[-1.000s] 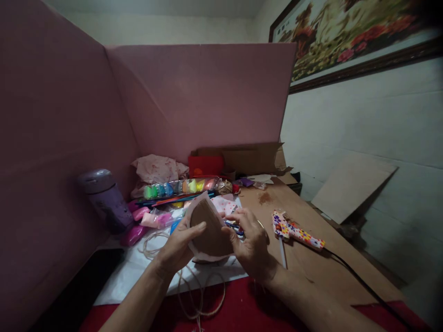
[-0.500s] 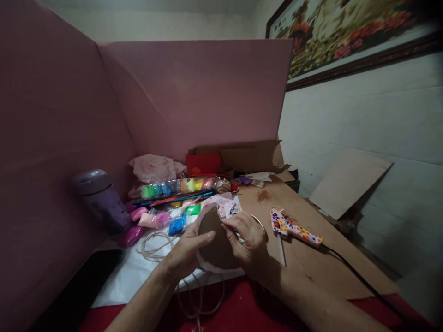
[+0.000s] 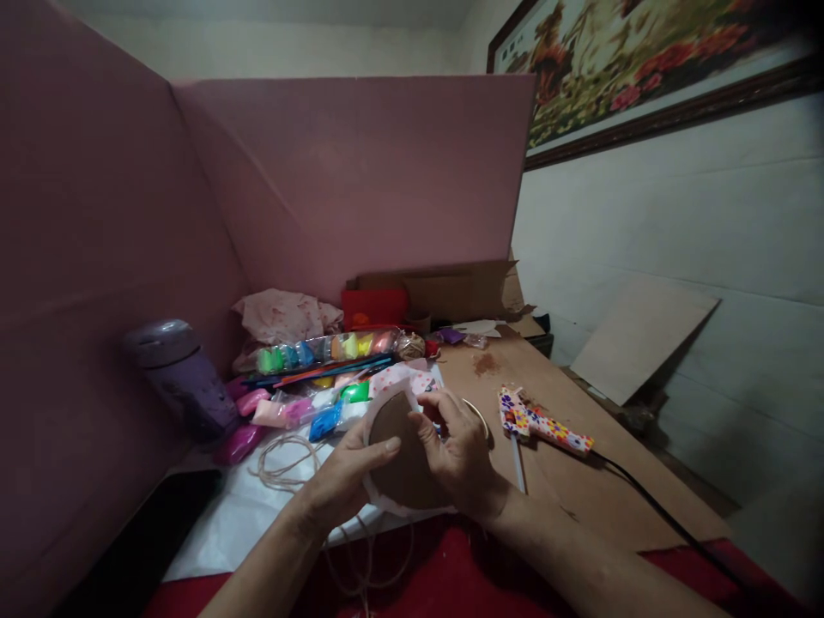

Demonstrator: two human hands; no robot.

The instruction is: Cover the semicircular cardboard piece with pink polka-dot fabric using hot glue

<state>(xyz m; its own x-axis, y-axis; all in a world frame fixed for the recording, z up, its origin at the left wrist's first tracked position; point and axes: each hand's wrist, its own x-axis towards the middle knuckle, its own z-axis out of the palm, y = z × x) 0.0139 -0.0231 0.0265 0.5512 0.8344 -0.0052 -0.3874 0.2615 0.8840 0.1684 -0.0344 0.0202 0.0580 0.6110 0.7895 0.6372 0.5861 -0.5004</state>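
Gripping the cardboard piece [image 3: 405, 459], edged in pale cloth [image 3: 381, 498], with the left hand [image 3: 344, 481], thumb on its face, above the table's front; curling the right hand [image 3: 460, 451] at its upper right edge, thumb and forefinger close together, hard to tell if pinching anything; blocking part of the white sheet [image 3: 225, 506]; near looped twine [image 3: 280, 463], with clay packs [image 3: 325, 350] beyond, glue gun [image 3: 547, 429] to the right, purple bottle [image 3: 186, 386] farther left.

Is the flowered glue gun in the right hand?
No, the glue gun lies on the brown cardboard, apart from the right hand.
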